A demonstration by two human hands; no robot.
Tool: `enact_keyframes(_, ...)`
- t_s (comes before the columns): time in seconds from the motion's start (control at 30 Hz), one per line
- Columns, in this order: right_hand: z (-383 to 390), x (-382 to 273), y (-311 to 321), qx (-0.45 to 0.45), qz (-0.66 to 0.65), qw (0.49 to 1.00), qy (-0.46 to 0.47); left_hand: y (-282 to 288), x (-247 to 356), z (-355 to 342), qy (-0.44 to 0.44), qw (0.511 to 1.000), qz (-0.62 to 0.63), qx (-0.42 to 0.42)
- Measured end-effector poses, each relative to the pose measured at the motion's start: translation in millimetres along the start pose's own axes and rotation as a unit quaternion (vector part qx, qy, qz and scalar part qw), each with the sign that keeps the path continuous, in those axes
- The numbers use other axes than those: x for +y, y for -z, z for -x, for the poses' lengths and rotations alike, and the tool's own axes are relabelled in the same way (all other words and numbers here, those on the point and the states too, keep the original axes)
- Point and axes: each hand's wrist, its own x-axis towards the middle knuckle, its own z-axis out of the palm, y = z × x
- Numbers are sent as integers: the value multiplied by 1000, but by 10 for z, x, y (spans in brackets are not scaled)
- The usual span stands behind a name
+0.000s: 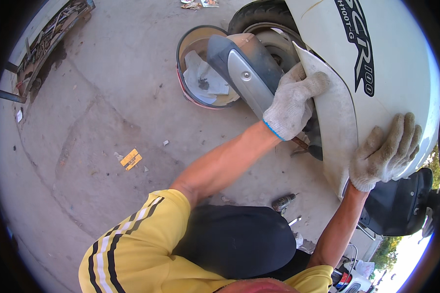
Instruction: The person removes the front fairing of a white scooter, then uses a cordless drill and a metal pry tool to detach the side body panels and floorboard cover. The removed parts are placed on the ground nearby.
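Note:
A white scooter body (322, 19) with dark lettering fills the right side. My left hand (291, 105), in a grey-white knit glove with a blue cuff edge, pinches the edge of the lower white side panel (340, 117). Some of its fingers are hidden behind that edge. My right hand (386, 151), gloved the same way, rests on the body with its fingers stretched out, near the panel's rear end. Beside my left hand is the grey muffler cover (252, 75), and the rear tyre (264, 14) shows beyond it.
A round basin (180, 73) with pale sheets inside sits by the muffler. A power drill (283, 201) lies on the concrete near my knee. A yellow card (131, 159) lies at left. Far left stands a metal tray (54, 39) of tools; a black scooter seat (396, 205) shows at right.

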Motion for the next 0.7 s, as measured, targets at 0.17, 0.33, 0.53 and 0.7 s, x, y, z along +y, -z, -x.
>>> enact_keyframes(0.17,-17,-75,27,-12,-6,999,-32,-2,33,-131,33,998,-44,-19)
enact_keyframes(0.33,-14,-146,84,-36,-23,996,-74,25,48,-158,71,997,9,-28)
enact_keyframes(0.53,-30,-119,93,-33,-21,997,-65,5,13,-29,43,999,-28,11)
enact_keyframes(0.7,-100,-176,149,-58,13,996,-60,92,48,-81,37,998,-56,-6)
